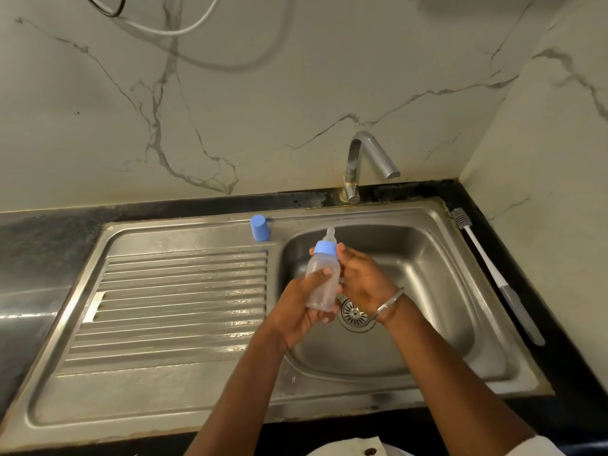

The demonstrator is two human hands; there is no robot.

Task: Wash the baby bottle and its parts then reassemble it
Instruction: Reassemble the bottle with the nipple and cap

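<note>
Baby bottle (318, 291) is being gripped over the sink (427, 258) by the left hand (296, 311). Its collar (325, 248) is being pinched by the right hand (365, 281).

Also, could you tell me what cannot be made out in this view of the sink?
1. Head view: whether the blue ring is screwed tight; the right hand wraps its sides.
2. Head view: whether the baby bottle, gripped by the left hand, holds water or suds; translucent, too small.
3. Head view: part of the drain, behind the right wrist.
4. Head view: where the cables lead; cut off by the top edge.
</note>
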